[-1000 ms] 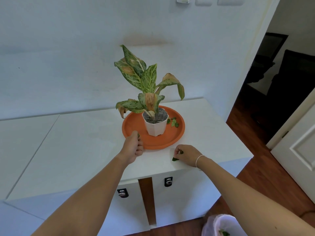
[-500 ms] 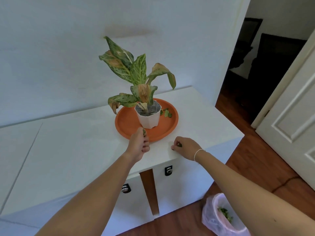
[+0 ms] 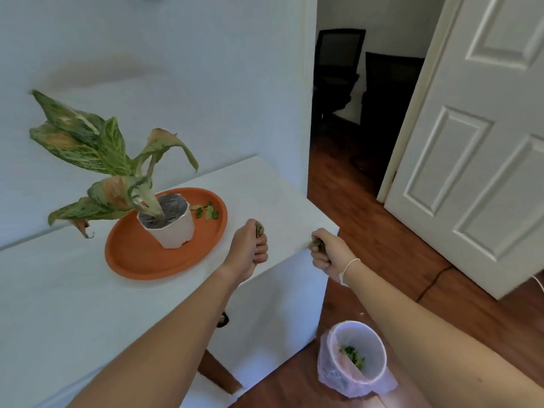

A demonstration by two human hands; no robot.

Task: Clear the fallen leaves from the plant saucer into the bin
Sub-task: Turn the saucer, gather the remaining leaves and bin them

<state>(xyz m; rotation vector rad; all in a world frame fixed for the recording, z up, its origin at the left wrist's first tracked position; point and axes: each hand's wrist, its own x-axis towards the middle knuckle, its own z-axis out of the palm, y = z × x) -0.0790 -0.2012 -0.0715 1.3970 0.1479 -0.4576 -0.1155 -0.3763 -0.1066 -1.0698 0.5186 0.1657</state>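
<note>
An orange saucer (image 3: 138, 260) sits on the white cabinet top with a white pot (image 3: 173, 231) and its plant on it. Several small green leaves (image 3: 206, 212) lie on the saucer to the right of the pot. My left hand (image 3: 250, 248) is a fist just right of the saucer, with green leaf bits showing at its top. My right hand (image 3: 326, 253) is closed on leaf bits at the cabinet's right edge. A small bin (image 3: 357, 356) lined with a pink bag stands on the floor below my right forearm, with green leaves inside.
The white cabinet top (image 3: 59, 304) ends at a corner beside my right hand. A wood floor (image 3: 382, 240) lies to the right, with an open white door (image 3: 485, 142) and a dark doorway beyond. The plant's drooping leaves (image 3: 97, 151) overhang the saucer's left side.
Both hands lifted off the cabinet top and moved right with their leaves. My view swung to the right and down, bringing the whole bin into sight.
</note>
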